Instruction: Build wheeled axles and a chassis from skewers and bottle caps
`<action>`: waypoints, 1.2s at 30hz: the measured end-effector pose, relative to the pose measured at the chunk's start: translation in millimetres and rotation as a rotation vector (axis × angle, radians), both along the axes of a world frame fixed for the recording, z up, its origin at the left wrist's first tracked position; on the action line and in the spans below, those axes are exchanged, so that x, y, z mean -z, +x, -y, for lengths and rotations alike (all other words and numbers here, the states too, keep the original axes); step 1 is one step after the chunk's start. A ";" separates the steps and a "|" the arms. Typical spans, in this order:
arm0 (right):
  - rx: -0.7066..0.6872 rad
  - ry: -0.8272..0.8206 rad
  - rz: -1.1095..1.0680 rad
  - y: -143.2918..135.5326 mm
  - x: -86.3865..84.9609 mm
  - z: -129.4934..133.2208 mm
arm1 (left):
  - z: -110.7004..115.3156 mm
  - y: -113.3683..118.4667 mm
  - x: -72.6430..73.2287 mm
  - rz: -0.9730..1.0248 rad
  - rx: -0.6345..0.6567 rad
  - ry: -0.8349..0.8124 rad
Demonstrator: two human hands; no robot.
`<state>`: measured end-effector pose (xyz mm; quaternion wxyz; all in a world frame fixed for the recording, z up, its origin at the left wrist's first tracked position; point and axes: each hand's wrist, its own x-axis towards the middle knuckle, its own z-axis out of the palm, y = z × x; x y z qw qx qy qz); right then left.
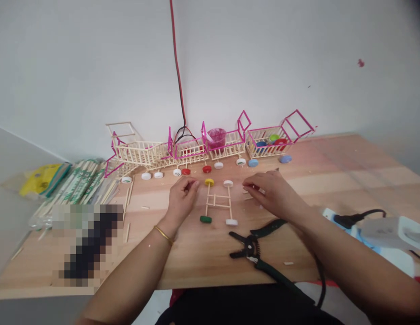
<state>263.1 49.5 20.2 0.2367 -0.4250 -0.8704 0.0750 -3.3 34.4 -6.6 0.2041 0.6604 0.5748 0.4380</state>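
Between my hands, a small stick frame point(219, 205) lies on the wooden table point(189, 266). Its corners carry bottle-cap wheels: a yellow cap point(209, 182), a green cap point(205, 219) and two white caps, one of them point(232, 222) at the near right. My left hand point(183, 196) is left of the frame with thumb and fingers pinched together; what it holds, if anything, is too small to name. On the right, my right hand point(264, 192) hovers by the frame, fingers bent and pressed together, with thin sticks point(248, 197) at or under its fingertips.
Pliers point(250, 248) with dark green handles lie near the front edge. Several stick carts point(192, 155) on cap wheels line the wall. Bagged sticks point(77, 185) and a yellow packet point(40, 178) sit at the left. Plugs and a white device point(382, 232) are at the right.
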 end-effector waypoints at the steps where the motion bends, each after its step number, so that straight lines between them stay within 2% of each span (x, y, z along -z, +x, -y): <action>1: -0.001 -0.004 0.023 0.6 0.3 0.2 | 0.0 0.1 -0.1 0.007 0.002 -0.007; 6: 0.027 -0.027 0.096 3.8 2.2 -0.3 | -0.1 1.0 0.8 0.030 0.019 -0.033; 12: -0.056 -0.036 0.111 0.8 0.6 5.5 | -0.2 1.6 1.5 0.036 0.012 -0.042; 20: 0.140 -0.060 0.194 10.5 2.9 -1.1 | 2.1 3.4 -1.4 0.011 0.043 -0.019; 27: 0.126 -0.071 0.296 3.2 5.2 1.2 | 4.4 6.7 -5.0 -0.044 0.080 0.022; 36: 0.140 -0.090 0.430 -1.8 7.3 -1.1 | 3.2 7.9 -1.3 -0.092 0.097 0.045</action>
